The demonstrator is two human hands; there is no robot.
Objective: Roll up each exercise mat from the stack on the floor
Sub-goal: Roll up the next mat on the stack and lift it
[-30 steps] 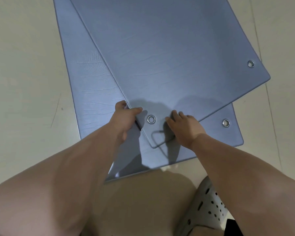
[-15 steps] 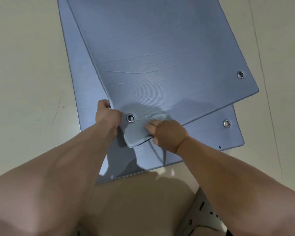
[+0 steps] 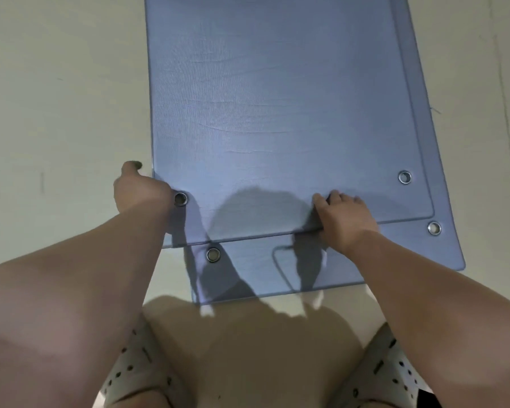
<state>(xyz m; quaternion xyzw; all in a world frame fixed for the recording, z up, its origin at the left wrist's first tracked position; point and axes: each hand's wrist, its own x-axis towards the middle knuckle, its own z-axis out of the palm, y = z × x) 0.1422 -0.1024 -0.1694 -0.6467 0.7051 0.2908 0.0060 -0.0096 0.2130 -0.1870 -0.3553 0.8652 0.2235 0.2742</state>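
Note:
Two blue exercise mats lie stacked flat on the floor. The top mat [image 3: 271, 119] has metal eyelets near its near corners. The bottom mat [image 3: 351, 260] sticks out beneath it toward me and to the right, with its own eyelets showing. My left hand [image 3: 142, 189] grips the top mat's near left corner beside an eyelet. My right hand [image 3: 345, 216] grips the top mat's near edge, fingers on top and thumb under it. Neither mat is rolled.
Pale tiled floor [image 3: 56, 98] surrounds the mats on the left, right and near sides. My perforated white sandals [image 3: 136, 378] stand at the bottom of the view, just short of the mats' near edge.
The top mat, which lay skewed, has swung round and now lies nearly square over the bottom one. My right hand slid rightward along its near edge; my left hand kept the left corner.

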